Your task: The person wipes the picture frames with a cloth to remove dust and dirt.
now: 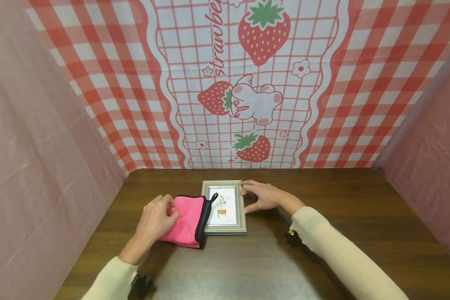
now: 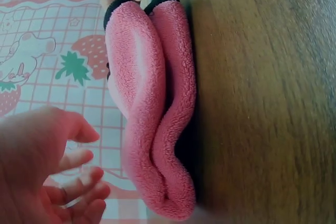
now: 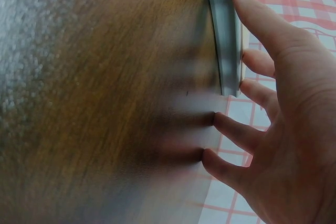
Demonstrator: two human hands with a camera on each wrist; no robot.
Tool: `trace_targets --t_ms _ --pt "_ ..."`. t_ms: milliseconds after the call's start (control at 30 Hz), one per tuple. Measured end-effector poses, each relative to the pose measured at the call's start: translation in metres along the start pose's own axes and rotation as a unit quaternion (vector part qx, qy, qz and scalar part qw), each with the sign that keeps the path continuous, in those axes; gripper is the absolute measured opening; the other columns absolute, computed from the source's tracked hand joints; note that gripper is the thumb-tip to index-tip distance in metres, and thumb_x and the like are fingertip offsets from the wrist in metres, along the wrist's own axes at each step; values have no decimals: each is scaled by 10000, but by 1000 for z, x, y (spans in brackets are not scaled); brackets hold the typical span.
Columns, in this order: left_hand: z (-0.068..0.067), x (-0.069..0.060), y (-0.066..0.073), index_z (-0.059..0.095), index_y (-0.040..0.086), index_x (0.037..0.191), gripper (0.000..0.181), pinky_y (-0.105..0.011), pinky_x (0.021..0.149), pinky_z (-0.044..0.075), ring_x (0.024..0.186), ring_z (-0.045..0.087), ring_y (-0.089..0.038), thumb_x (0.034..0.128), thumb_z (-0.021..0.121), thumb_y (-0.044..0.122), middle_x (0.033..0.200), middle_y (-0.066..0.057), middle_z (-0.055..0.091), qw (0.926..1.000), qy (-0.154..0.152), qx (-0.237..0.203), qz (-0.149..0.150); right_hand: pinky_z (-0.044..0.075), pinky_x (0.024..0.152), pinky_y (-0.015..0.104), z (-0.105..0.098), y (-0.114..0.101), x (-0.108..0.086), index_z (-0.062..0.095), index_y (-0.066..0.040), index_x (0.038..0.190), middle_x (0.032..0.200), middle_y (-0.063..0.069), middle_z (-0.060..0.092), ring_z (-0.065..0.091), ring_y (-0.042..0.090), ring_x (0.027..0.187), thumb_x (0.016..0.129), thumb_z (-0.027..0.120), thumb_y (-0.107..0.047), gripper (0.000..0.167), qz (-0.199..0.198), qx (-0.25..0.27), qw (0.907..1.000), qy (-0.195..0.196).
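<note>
A picture frame (image 1: pixel 228 204) with a potted-plant print lies flat, face up, on the table. A folded pink fleece cloth (image 1: pixel 188 218) with black edging and a small black loop overlaps its left side. Over the cloth's left part is my left hand (image 1: pixel 155 216); in the left wrist view its loosely bent fingers (image 2: pixel 79 187) stay apart from the cloth (image 2: pixel 139 77). My right hand (image 1: pixel 264 196) is spread at the frame's right edge. The right wrist view has its thumb (image 3: pixel 262 17) and some fingertips touching the frame's side (image 3: pixel 227 35), other fingertips at the tabletop.
The brown wooden table (image 1: pixel 360 233) reaches back to a red-and-white checked strawberry curtain (image 1: pixel 247 83). Pink drapes (image 1: pixel 48 146) hang on both sides. Small dark devices (image 1: pixel 141 283) are strapped at the wrists.
</note>
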State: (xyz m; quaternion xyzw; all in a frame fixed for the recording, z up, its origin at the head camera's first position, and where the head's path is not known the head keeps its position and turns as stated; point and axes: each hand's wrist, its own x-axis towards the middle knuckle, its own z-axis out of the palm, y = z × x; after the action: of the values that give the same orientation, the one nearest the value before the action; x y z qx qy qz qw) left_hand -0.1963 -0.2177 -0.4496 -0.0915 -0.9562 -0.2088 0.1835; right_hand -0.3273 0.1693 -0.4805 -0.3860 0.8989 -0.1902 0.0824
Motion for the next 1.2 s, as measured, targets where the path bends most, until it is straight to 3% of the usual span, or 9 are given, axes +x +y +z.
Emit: trace_targets --t_ms 200,400,533,667,800,933,1100,1200 --pt "2 -1 1 718 133 899 139 -376 754 513 849 583 -177 880 856 140 852 -37 670 9985 -402 98 371 516 1048 786 14 23 6 700 -257 1341 1763 110 484 632 455 1477 919 779 -791 685 -102 -8 9999 70" --pt "10 -15 6 771 170 1089 278 -432 889 570 1056 666 -225 892 912 306 1097 -25 731 9883 -807 112 1290 519 1076 771 17 23 7 694 -251 1372 1775 113 467 628 464 1478 943 757 -784 687 -60 -73 9999 44" --pt "14 -25 7 757 152 1327 586 -553 1035 609 1279 723 -307 893 899 518 1368 -79 752 9798 -1209 83 1592 502 1101 782 12 16 4 698 -234 1366 1778 123 464 618 473 1490 939 772 -770 689 -56 18 10000 17" --pt "15 -30 4 677 140 1525 960 -642 1139 565 1418 684 -381 775 958 668 1570 -122 689 9730 -1654 46 1608 503 1070 804 14 21 5 693 -245 1354 1769 117 477 630 460 1476 933 773 -779 685 -67 -44 10000 33" --pt "14 -33 1 639 120 1581 1045 -680 1166 545 1456 658 -428 725 1033 571 1632 -161 649 9681 -1800 61 1742 520 1051 790 20 32 8 689 -266 1361 1778 98 468 636 441 1478 925 774 -790 687 -83 -128 9999 65" --pt "15 -35 2 649 92 1570 858 -653 1149 566 1436 678 -413 829 1001 345 1608 -186 670 9675 -1655 51 1913 500 1079 802 23 38 11 687 -275 1372 1794 86 450 614 438 1509 913 786 -792 698 -52 -129 9999 84" --pt "15 -34 3 656 65 1564 648 -618 1167 566 1443 689 -408 946 842 121 1611 -203 671 9664 -1492 -95 2091 480 1081 835 24 37 11 687 -266 1376 1794 90 449 615 444 1505 924 786 -780 692 -28 -96 9999 70" --pt "15 -34 1 656 62 1567 599 -623 1175 558 1448 689 -419 977 764 69 1614 -212 666 9651 -1508 -233 2129 470 1081 852 12 19 6 693 -230 1358 1774 139 465 613 488 1491 935 798 -744 674 26 -1 10000 -24"
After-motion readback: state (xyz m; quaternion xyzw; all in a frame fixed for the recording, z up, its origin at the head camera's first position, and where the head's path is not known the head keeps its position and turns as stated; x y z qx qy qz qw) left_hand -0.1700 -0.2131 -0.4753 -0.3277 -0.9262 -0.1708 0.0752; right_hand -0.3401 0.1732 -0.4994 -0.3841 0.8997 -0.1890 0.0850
